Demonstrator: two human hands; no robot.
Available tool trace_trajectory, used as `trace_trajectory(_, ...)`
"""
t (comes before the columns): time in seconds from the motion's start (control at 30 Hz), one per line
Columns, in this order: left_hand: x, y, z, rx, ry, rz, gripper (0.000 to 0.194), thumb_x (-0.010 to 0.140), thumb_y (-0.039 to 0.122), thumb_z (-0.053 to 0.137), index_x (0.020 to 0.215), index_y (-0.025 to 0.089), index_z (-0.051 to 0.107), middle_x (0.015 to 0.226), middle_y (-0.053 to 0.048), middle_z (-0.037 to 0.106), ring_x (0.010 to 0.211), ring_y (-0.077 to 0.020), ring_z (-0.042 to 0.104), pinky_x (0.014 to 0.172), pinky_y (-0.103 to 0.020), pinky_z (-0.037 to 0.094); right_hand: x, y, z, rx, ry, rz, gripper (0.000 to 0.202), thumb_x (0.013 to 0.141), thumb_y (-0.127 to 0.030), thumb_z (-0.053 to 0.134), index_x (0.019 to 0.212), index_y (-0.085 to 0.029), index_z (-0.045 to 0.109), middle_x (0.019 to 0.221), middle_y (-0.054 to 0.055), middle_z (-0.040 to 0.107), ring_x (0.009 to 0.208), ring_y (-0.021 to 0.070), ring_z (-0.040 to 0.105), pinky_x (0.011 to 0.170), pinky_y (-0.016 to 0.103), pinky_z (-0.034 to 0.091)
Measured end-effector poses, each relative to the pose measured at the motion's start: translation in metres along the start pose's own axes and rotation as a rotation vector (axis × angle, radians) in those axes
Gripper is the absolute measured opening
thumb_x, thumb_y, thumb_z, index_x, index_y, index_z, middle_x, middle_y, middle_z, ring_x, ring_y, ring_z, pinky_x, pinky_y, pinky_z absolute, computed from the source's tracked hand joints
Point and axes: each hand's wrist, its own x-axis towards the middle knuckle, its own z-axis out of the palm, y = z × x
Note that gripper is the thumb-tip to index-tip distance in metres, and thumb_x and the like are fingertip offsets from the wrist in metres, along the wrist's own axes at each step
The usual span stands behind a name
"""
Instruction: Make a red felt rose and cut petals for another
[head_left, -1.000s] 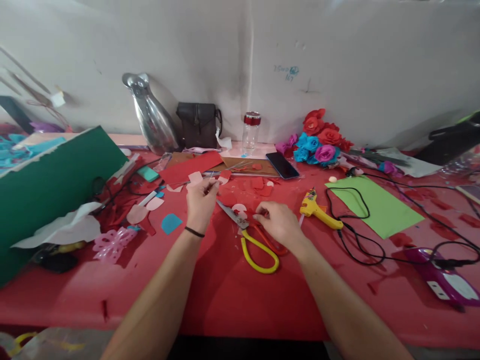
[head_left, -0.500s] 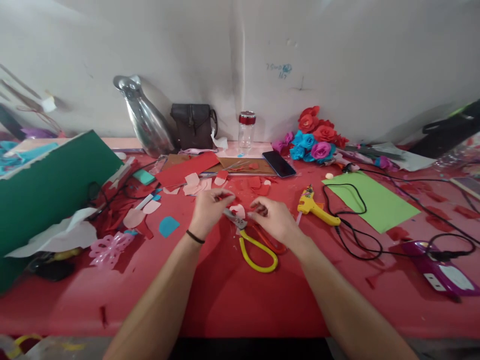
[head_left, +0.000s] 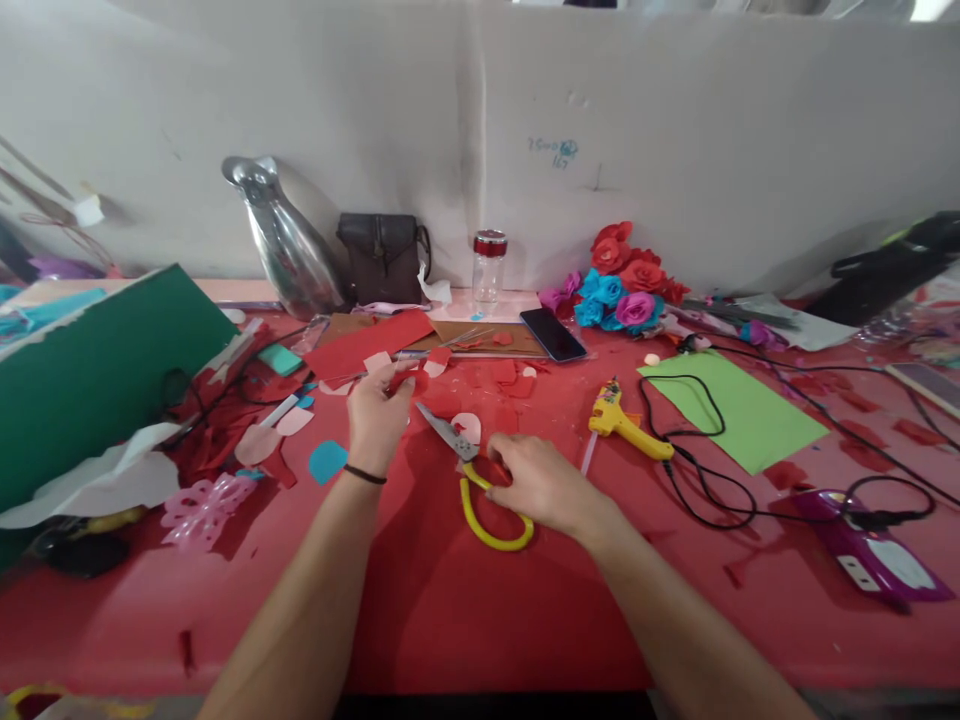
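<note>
Red table, scissors partly beneath right hand

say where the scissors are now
In the head view, the scissors lie on the red table near centre, left of the yellow glue gun, with the right hand at their handles.

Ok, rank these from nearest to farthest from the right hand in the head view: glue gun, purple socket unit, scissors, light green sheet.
From the right hand:
1. Scissors: right at the fingers, handles partly behind the hand.
2. Glue gun: to the right, farther back.
3. Light green sheet: right, beyond the glue gun.
4. Purple socket unit: farthest, well off to the right.
</note>
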Motion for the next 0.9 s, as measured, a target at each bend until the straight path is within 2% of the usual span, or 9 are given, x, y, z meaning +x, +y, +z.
trace_trajectory(0.07, -0.003, 0.004, 0.002, 0.053, 0.128, 0.038, 0.026, 0.08, 0.02, 0.055, 0.102, 0.02, 0.068, 0.095, 0.0, 0.071, 0.089, -0.0205, 0.061, 0.076, -0.031, 0.046, 0.003, 0.0, 0.002, 0.054, 0.019, -0.016, 0.013, 0.075, -0.026, 0.068, 0.085, -0.021, 0.061, 0.08, 0.005, 0.067, 0.068, 0.0183, 0.06, 0.055, 0.027, 0.031)
trace_trajectory(0.13, -0.006, 0.009, 0.005, 0.12, 0.158, 0.072, 0.022, 0.078, 0.021, 0.058, 0.096, 0.019, 0.07, 0.094, -0.002, 0.072, 0.085, -0.02, 0.062, 0.077, -0.032, 0.046, 0.007, 0.006, 0.0, 0.106, 0.069, -0.005, 0.008, 0.08, -0.029, 0.064, 0.082, -0.021, 0.064, 0.081, 0.004, 0.069, 0.071, 0.018, 0.061, 0.059, 0.027, 0.036)
trace_trajectory(0.3, -0.013, 0.014, 0.018, 0.296, 0.011, 0.09, 0.024, 0.081, 0.027, 0.053, 0.094, 0.019, 0.072, 0.078, -0.005, 0.072, 0.068, -0.0189, 0.062, 0.066, -0.03, 0.047, 0.031, 0.03, -0.018, -0.068, 0.264, 0.168, 0.017, 0.087, -0.027, 0.055, 0.089, -0.017, 0.07, 0.095, 0.011, 0.071, 0.091, 0.0238, 0.063, 0.079, 0.032, 0.042)
trace_trajectory(0.4, -0.019, 0.014, 0.027, 0.319, -0.076, 0.131, 0.028, 0.082, 0.026, 0.05, 0.1, 0.021, 0.071, 0.09, -0.006, 0.075, 0.076, -0.0197, 0.066, 0.072, -0.029, 0.049, 0.058, 0.038, -0.023, -0.166, 0.274, 0.162, 0.02, 0.085, -0.022, 0.055, 0.094, -0.013, 0.07, 0.104, 0.016, 0.07, 0.102, 0.0254, 0.059, 0.092, 0.035, 0.037)
trace_trajectory(0.5, -0.021, 0.009, 0.033, 0.299, -0.086, 0.157, 0.028, 0.081, 0.021, 0.05, 0.1, 0.023, 0.071, 0.095, -0.006, 0.075, 0.084, -0.0211, 0.068, 0.076, -0.029, 0.05, 0.083, 0.04, -0.02, -0.131, 0.308, 0.184, 0.02, 0.08, -0.013, 0.055, 0.093, -0.01, 0.071, 0.106, 0.019, 0.069, 0.108, 0.0275, 0.055, 0.093, 0.036, 0.036)
trace_trajectory(0.6, -0.02, 0.005, 0.038, 0.152, -0.126, 0.102, 0.027, 0.078, 0.019, 0.052, 0.096, 0.02, 0.071, 0.093, -0.007, 0.075, 0.085, -0.0211, 0.068, 0.074, -0.028, 0.051, 0.095, 0.043, -0.016, -0.026, 0.364, 0.217, 0.018, 0.076, -0.01, 0.055, 0.082, -0.011, 0.072, 0.099, 0.019, 0.07, 0.108, 0.0292, 0.054, 0.093, 0.039, 0.036)
trace_trajectory(0.7, -0.018, 0.004, 0.042, -0.1, -0.2, -0.049, 0.024, 0.076, 0.021, 0.054, 0.094, 0.016, 0.07, 0.085, -0.007, 0.074, 0.073, -0.0187, 0.067, 0.062, -0.026, 0.05, 0.093, 0.049, -0.015, 0.163, 0.446, 0.249, 0.02, 0.077, -0.015, 0.051, 0.085, -0.015, 0.07, 0.095, 0.014, 0.072, 0.101, 0.0255, 0.058, 0.09, 0.036, 0.039)
trace_trajectory(0.8, -0.021, 0.01, 0.042, -0.318, -0.266, -0.198, 0.026, 0.073, 0.023, 0.06, 0.096, 0.014, 0.069, 0.076, -0.005, 0.072, 0.059, -0.0142, 0.061, 0.053, -0.024, 0.046, 0.084, 0.05, -0.015, 0.435, 0.48, 0.261, 0.025, 0.08, -0.024, 0.045, 0.09, -0.016, 0.066, 0.09, 0.008, 0.072, 0.084, 0.0192, 0.063, 0.076, 0.03, 0.046)
trace_trajectory(0.9, -0.025, 0.019, 0.04, -0.437, -0.274, -0.289, 0.031, 0.069, 0.026, 0.066, 0.098, 0.013, 0.068, 0.069, -0.002, 0.069, 0.052, -0.0106, 0.056, 0.049, -0.022, 0.042, 0.074, 0.046, -0.012, 0.709, 0.448, 0.231, 0.026, 0.078, -0.031, 0.044, 0.088, -0.016, 0.063, 0.083, 0.005, 0.07, 0.072, 0.0152, 0.063, 0.065, 0.026, 0.047)
